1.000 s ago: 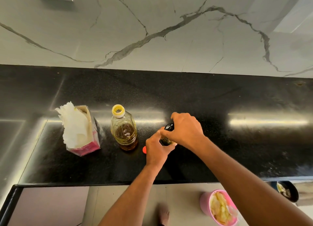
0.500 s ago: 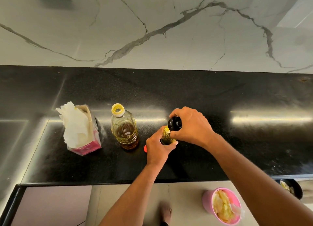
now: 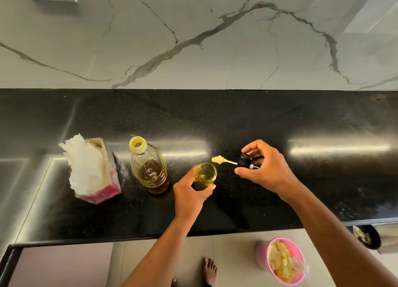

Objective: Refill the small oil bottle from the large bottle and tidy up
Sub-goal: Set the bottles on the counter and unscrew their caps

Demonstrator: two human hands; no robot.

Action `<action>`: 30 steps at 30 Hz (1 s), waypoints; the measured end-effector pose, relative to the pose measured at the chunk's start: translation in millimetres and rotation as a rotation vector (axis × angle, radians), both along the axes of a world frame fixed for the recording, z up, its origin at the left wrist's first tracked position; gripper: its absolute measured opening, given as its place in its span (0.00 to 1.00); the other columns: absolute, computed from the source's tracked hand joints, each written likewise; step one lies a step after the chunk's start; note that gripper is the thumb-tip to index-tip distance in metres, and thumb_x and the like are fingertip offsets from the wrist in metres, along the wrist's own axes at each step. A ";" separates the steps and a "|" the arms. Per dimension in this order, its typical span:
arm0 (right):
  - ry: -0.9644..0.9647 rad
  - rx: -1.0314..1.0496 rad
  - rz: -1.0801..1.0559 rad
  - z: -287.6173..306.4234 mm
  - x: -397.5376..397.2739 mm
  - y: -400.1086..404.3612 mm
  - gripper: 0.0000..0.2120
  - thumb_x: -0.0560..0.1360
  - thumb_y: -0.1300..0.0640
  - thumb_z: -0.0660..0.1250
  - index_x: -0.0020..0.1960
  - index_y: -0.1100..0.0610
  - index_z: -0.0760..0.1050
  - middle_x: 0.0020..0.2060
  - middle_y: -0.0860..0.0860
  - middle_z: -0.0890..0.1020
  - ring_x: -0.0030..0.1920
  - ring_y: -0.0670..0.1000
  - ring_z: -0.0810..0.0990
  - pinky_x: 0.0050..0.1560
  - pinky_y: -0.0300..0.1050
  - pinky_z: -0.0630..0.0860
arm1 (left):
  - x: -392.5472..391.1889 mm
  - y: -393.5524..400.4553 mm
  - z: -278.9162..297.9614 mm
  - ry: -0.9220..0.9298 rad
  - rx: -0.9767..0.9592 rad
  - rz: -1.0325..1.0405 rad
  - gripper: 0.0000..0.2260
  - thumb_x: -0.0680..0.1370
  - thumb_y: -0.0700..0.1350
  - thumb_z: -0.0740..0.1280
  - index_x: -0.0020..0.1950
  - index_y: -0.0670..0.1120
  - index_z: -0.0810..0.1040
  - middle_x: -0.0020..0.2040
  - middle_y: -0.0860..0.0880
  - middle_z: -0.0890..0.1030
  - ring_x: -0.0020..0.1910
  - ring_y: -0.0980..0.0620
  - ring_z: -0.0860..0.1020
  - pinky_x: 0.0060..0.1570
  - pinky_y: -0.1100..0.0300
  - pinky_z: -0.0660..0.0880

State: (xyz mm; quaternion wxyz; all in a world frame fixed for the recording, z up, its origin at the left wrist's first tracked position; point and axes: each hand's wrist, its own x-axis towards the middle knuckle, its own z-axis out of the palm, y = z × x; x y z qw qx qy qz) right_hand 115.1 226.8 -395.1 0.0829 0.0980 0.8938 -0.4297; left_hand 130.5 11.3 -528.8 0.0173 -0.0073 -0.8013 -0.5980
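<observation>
The small oil bottle [image 3: 205, 174] stands open on the black counter [image 3: 215, 123], with a little yellow oil inside. My left hand [image 3: 189, 195] grips its side. My right hand [image 3: 266, 168] holds the bottle's black spray cap [image 3: 245, 160] just right of the bottle, its thin tube and yellow tip [image 3: 217, 159] pointing left over the rim. The large oil bottle [image 3: 150, 168] stands upright to the left, partly full, with its yellow neck ring uncapped.
A pink tissue box [image 3: 98, 179] with white tissues sits left of the large bottle. A pink bin [image 3: 282, 263] with scraps and a dark bowl [image 3: 366, 237] are on the floor below the counter edge. A bare foot [image 3: 210, 269] shows beneath. A marble wall rises behind.
My right hand has lifted the black spray cap off the small bottle and pulled it to the right, drawing the tube out. My left hand stays on the bottle.
</observation>
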 end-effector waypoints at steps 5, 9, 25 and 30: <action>0.019 -0.041 -0.118 -45.7 17.4 8.5 0.26 0.64 0.51 0.86 0.55 0.43 0.75 0.52 0.46 0.81 0.50 0.49 0.84 0.54 0.51 0.84 | 2.1 -3.1 -0.8 -0.020 0.023 0.005 0.24 0.69 0.41 0.84 0.63 0.51 0.84 0.53 0.58 0.87 0.57 0.57 0.85 0.60 0.70 0.76; 0.052 0.032 -0.132 -87.6 34.4 1.3 0.27 0.62 0.50 0.86 0.53 0.43 0.73 0.48 0.44 0.82 0.48 0.46 0.83 0.53 0.51 0.84 | 3.6 -6.7 -0.1 -0.034 0.021 0.008 0.26 0.69 0.40 0.85 0.64 0.50 0.84 0.55 0.58 0.87 0.59 0.58 0.85 0.63 0.69 0.76; 0.249 0.131 -0.038 -124.5 47.4 -10.6 0.29 0.67 0.51 0.84 0.61 0.48 0.71 0.54 0.43 0.78 0.53 0.43 0.79 0.56 0.43 0.81 | 5.9 -8.9 2.8 -0.049 -0.027 0.018 0.24 0.70 0.41 0.84 0.64 0.50 0.83 0.55 0.58 0.87 0.58 0.59 0.85 0.62 0.60 0.80; 0.251 0.303 0.022 -122.5 47.7 -8.4 0.34 0.69 0.43 0.81 0.69 0.47 0.71 0.60 0.44 0.80 0.56 0.43 0.79 0.55 0.45 0.82 | 6.6 -8.5 3.4 -0.050 -0.043 0.026 0.25 0.70 0.42 0.84 0.65 0.49 0.83 0.55 0.58 0.87 0.59 0.60 0.84 0.63 0.60 0.80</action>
